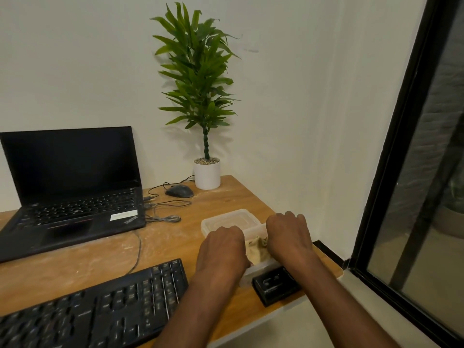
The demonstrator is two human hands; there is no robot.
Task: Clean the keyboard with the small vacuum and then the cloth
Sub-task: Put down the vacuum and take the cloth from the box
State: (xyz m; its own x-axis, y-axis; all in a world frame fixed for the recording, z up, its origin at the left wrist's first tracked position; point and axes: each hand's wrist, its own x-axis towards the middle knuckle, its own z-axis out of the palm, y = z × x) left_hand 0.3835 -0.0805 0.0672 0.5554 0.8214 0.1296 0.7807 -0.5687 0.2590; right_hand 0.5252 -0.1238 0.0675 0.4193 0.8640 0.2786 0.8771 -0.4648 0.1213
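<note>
A plain off-white wall (pixel 75 71) meets another white wall (pixel 313 121) in the corner behind the light brown wooden desk (pixel 175 247). At right stands a big black-framed glass window (pixel 401 136), dark outside. The pale beige floor (pixel 313 330) lies below

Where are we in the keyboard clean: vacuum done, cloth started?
Vacuuming can't be confirmed. In hand: both hands, left hand and right hand, are at the beige cloth in the clear box. Left: wiping the keyboard; the cloth isn't on it yet.
</note>
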